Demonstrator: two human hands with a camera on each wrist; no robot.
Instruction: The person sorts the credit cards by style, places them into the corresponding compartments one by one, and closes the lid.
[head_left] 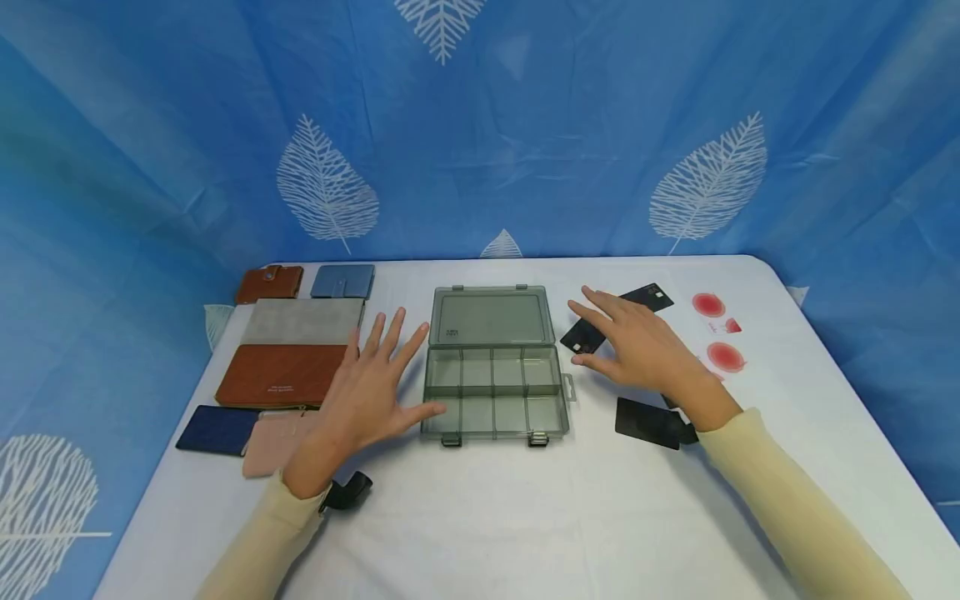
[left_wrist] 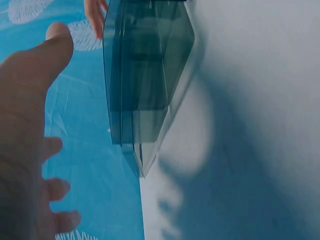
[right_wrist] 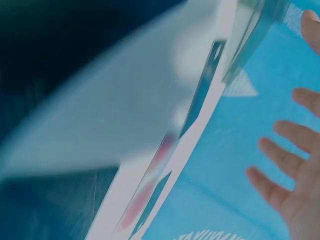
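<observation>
A translucent grey-green compartment box [head_left: 491,317] lies with its lid folded back at the middle of the table. My left hand [head_left: 363,396] hovers at its left side, fingers spread, holding nothing; the thumb reaches over the box's left edge in the head view. The left wrist view has the box [left_wrist: 145,65] beyond the thumb. To the right of the box, my right hand [head_left: 647,346] is raised with spread fingers and nothing in them. Black cards [head_left: 648,422] lie around and partly beneath it. In the right wrist view its fingers [right_wrist: 282,155] are apart from the cards.
At the left lie a small brown wallet [head_left: 268,284], a light-blue wallet [head_left: 342,281], a grey-and-brown wallet [head_left: 281,371], a navy wallet [head_left: 217,430] and a pink one [head_left: 273,446]. Red round designs [head_left: 708,305] show at the right. A blue leaf-patterned cloth [head_left: 510,167] hangs behind.
</observation>
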